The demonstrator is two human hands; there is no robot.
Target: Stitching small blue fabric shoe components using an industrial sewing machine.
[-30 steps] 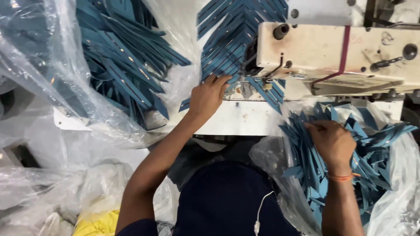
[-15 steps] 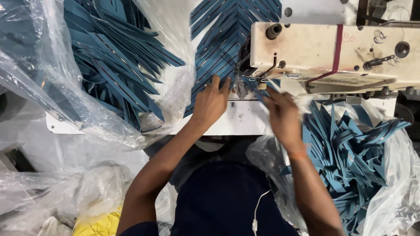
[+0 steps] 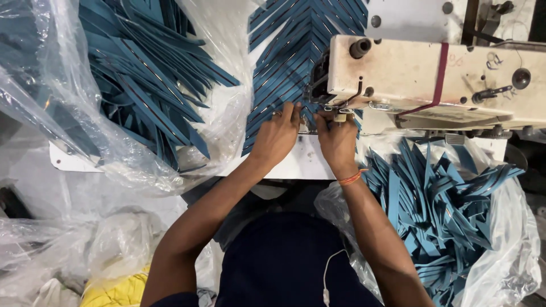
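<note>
Under sewing machine head | blue strip | between left hand, right hand

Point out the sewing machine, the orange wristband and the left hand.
sewing machine (image 3: 409,74), head view, cream arm.
orange wristband (image 3: 352,178), head view, band's middle.
left hand (image 3: 278,136), head view, back of hand.

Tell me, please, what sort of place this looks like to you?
Probably a garment or stitching workshop. A cream industrial sewing machine stands on the white table, both hands work at its needle end, and clear plastic bags hold heaps of long teal fabric strips.
</note>
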